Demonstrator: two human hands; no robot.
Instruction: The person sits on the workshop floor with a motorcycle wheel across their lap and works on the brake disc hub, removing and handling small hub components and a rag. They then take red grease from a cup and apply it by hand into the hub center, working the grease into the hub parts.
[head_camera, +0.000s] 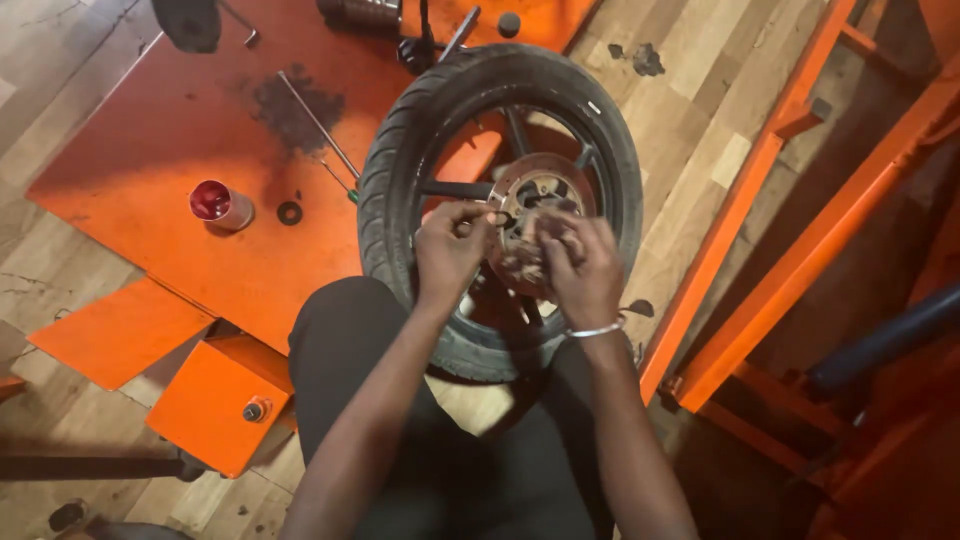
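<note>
Black rubber: we are steadying a wheel (500, 210) upright between our knees, leaving both hands free at its hub (535, 200). Our left hand (450, 250) is pinching something small; our right hand's (580, 268) grip is blurred, so we cannot tell.

The right hand (583, 268) is smeared by motion blur, so its fingers and whatever they pinch cannot be made out, and both hands cover the lower part of the round metal brake disc (540, 205). The black rubber tyre (400, 170) has its near edge hidden behind the person's dark-clothed knees. At the far edge of the orange metal platform (150, 170), a dark round object (187, 22) and a shiny metal cylinder (360, 10) are cut off by the picture's top edge.
</note>
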